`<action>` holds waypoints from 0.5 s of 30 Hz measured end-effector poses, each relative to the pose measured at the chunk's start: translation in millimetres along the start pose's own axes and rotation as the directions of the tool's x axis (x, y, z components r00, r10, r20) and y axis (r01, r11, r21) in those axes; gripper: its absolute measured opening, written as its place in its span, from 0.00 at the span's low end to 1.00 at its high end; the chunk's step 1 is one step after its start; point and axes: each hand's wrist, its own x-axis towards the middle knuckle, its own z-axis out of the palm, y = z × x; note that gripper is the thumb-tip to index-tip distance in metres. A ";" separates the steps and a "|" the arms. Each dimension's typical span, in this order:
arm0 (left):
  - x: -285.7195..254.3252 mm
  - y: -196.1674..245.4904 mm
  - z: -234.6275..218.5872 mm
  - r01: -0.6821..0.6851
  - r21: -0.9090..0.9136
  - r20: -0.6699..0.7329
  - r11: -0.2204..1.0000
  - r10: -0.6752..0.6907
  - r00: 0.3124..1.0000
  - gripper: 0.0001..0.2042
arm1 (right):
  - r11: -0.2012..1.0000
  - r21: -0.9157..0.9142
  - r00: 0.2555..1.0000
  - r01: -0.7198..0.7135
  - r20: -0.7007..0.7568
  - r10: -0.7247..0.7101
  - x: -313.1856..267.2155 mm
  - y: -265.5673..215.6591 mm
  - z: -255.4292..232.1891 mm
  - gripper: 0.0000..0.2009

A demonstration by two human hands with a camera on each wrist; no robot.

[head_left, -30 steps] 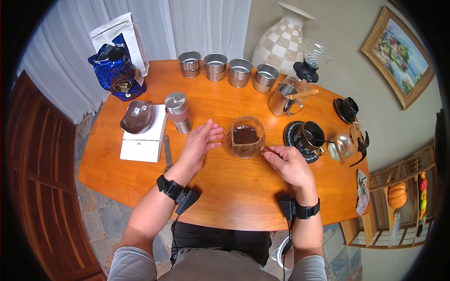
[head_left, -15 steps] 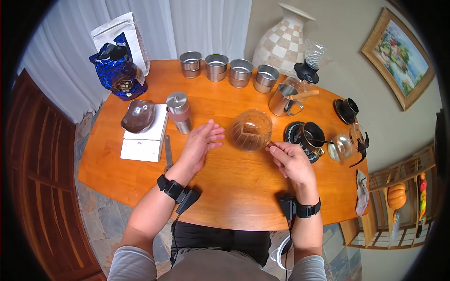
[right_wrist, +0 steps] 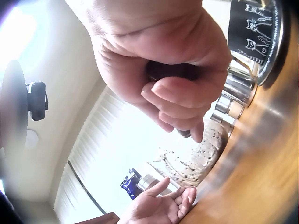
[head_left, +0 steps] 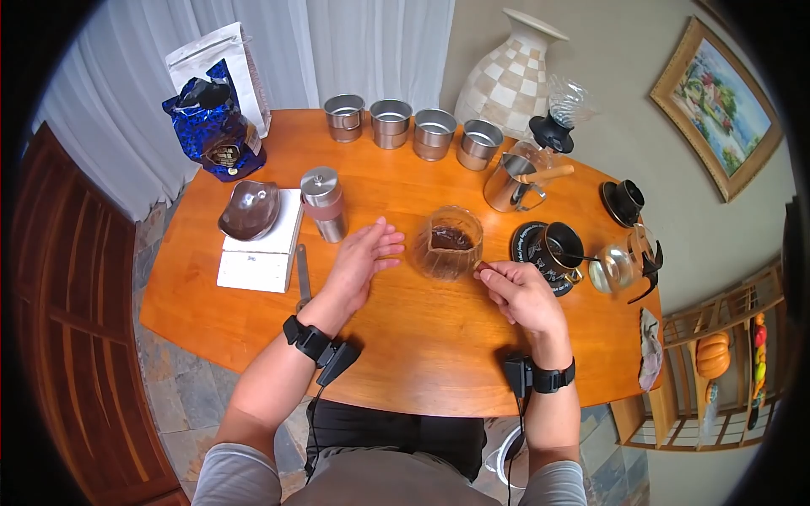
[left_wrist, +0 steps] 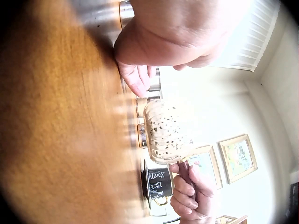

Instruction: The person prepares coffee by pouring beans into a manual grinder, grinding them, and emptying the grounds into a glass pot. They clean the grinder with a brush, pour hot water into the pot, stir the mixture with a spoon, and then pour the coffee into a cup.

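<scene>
My right hand [head_left: 529, 297] grips the brown handle of a ribbed glass pitcher [head_left: 448, 242] with dark contents at its bottom. In the left wrist view dark specks dot the wall of the pitcher [left_wrist: 168, 133], and the right fingers [left_wrist: 187, 198] wrap the handle. My left hand [head_left: 369, 263] holds nothing; its fingers point at the pitcher's left side with a small gap between. Just right of the pitcher, a black cup [head_left: 564, 243] with white cat drawings stands on a matching saucer [head_left: 525, 244], a thin dark handle sticking out of it.
Steel cups [head_left: 391, 124] line the back edge, near a steel jug [head_left: 509, 187]. On the left are a grinder [head_left: 322, 202], a white scale [head_left: 253, 268] under a dark dish [head_left: 249, 211], and a blue bag [head_left: 211, 126]. At right stand a glass server [head_left: 616, 270] and a cloth [head_left: 650, 347].
The pitcher swung right and tipped half a second ago, then came back left and more level, its dark contents showing again. My right hand moved with it; my left hand hardly moved.
</scene>
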 end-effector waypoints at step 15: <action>-1.6 1.6 0.9 0.007 0.017 -0.003 1.000 -0.007 1.000 0.17 | 0.997 -0.061 0.994 0.054 -0.096 -0.059 -0.3 -0.7 1.3 0.15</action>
